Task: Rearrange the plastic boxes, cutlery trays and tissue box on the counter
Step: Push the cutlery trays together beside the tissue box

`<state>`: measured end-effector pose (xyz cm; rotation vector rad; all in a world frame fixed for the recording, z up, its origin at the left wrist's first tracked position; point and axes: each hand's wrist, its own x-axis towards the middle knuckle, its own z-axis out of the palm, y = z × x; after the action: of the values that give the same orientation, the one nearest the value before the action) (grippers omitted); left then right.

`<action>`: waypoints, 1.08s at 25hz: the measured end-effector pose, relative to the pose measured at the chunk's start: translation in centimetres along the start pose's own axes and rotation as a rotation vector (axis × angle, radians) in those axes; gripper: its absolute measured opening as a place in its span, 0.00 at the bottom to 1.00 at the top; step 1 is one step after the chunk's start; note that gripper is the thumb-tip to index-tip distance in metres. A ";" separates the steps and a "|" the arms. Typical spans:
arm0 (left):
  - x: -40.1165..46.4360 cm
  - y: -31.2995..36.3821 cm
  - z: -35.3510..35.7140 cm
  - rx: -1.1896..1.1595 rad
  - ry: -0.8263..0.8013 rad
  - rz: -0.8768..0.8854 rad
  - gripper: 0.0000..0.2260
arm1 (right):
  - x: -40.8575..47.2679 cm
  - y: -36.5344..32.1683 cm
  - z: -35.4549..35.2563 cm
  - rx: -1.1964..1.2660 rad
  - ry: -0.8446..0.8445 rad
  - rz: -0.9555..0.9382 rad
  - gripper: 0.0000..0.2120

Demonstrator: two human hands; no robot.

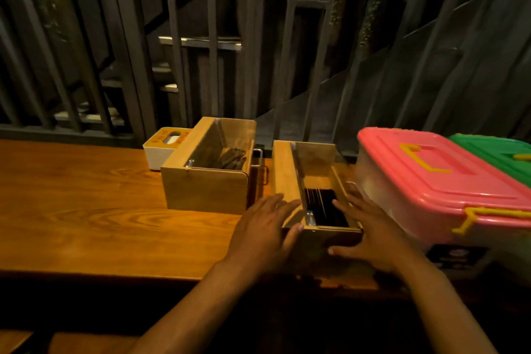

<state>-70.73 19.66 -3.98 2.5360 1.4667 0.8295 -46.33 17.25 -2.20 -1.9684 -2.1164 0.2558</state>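
Note:
A wooden cutlery tray (287, 169) holding dark cutlery stands near the counter's front edge, its lid tipped open. My left hand (264, 227) presses on its left side with the thumb at the front corner. My right hand (373, 238) clasps its right side, thumb on the front face. A second wooden cutlery tray (205, 190) with dark utensils stands to the left and further back. Behind that one sits a white tissue box (161, 152) with a yellow top. A pink-lidded plastic box (431, 175) stands right against my right hand, with a green-lidded plastic box (500, 152) behind it.
The wooden counter (100, 210) stretches to the left. Dark metal bars and a stairway rise directly behind the counter's back edge. A small metal handle (258, 158) shows between the two wooden trays.

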 end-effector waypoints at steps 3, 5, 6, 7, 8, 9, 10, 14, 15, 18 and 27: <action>-0.4 2.0 2.3 0.071 -0.020 -0.035 0.23 | 0.0 1.2 1.2 -0.096 0.103 -0.079 0.44; -0.7 2.1 3.3 0.096 -0.015 -0.086 0.23 | 0.2 1.3 1.4 -0.113 0.115 -0.089 0.43; -0.7 1.9 3.6 0.105 -0.015 -0.105 0.23 | 0.3 1.2 1.5 -0.103 0.108 -0.095 0.43; -0.7 1.6 3.7 0.116 -0.014 -0.119 0.23 | 0.5 1.0 1.5 -0.090 0.100 -0.105 0.42; -0.6 1.4 3.8 0.129 -0.007 -0.126 0.23 | 0.8 1.0 1.5 -0.082 0.095 -0.117 0.42; -0.4 1.2 3.9 0.144 -0.002 -0.130 0.23 | 1.2 0.9 1.6 -0.076 0.095 -0.124 0.42; -0.1 1.0 4.0 0.155 -0.001 -0.132 0.23 | 1.7 0.9 1.7 -0.072 0.097 -0.127 0.42; 1.0 0.1 4.1 0.154 0.005 -0.155 0.23 | 3.8 0.6 2.1 -0.047 0.086 -0.119 0.42; 1.4 -0.2 4.1 0.153 0.006 -0.156 0.23 | 4.5 0.5 2.2 -0.063 0.080 -0.113 0.42; 2.8 -1.4 4.3 0.188 0.003 -0.140 0.23 | 6.6 0.6 2.3 -0.132 0.074 -0.103 0.42; 8.6 -4.8 4.4 0.417 -0.046 -0.035 0.26 | 12.4 0.6 2.5 -0.134 0.110 -0.068 0.42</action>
<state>-68.88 30.12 -5.80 2.7776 1.8260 0.4961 -47.24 29.77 -4.07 -1.9281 -2.1758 -0.0062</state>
